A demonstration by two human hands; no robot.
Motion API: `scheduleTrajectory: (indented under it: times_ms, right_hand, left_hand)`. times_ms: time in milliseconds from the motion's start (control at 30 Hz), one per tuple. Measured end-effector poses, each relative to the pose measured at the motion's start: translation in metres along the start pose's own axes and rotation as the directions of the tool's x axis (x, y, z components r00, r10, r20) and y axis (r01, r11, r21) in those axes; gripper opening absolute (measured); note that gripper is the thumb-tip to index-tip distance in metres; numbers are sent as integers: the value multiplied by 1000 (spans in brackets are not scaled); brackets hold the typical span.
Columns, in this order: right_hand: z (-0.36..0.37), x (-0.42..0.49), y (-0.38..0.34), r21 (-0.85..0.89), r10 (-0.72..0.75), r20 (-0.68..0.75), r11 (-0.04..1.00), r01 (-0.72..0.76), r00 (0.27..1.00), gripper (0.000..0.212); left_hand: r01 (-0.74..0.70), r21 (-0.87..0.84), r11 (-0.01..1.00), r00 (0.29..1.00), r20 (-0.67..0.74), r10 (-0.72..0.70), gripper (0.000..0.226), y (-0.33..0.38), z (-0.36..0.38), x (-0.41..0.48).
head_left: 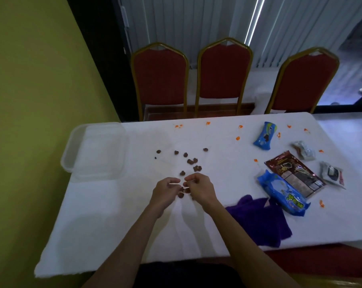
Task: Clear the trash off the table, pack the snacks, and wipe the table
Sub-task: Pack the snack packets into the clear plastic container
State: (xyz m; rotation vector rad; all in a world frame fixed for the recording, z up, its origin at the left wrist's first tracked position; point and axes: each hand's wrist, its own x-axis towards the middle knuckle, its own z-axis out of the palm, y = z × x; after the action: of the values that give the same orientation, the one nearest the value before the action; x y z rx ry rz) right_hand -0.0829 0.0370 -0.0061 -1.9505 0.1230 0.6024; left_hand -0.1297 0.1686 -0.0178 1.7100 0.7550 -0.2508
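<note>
Brown snack pieces (pixel 191 162) are lying scattered mid-bench (pixel 113 215) (white cloth), where the left hand (pixel 164 192) and right hand (pixel 198 189) are each pinching small bits, beside 1 clear plastic container (pixel 95 150).

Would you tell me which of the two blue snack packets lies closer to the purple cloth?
The larger blue packet, beside the purple cloth; the smaller blue packet lies near the table's far edge.

White table (pixel 105 225) is a mess: brown snack bits (pixel 191 162) mid-table, orange scraps (pixel 237 138) along the far side, blue packets (pixel 265 135), a dark packet (pixel 294 173), purple cloth (pixel 259 221), clear tub (pixel 95 150) hanging off the left edge.
</note>
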Motion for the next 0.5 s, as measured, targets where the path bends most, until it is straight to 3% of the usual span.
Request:
scheduleTrajectory:
  times_ms: [267,500]
  right_hand:
    - [24,12,-11,-1,36,-20,999,-36,999,21]
    - [82,33,-44,-93,-51,107,994,61,993,22]
  left_hand:
    - [16,-37,999,1000,-21,-17,23,-2,-28,22]
    - [90,-141,986,981,-160,-113,31,-14,-78,34]
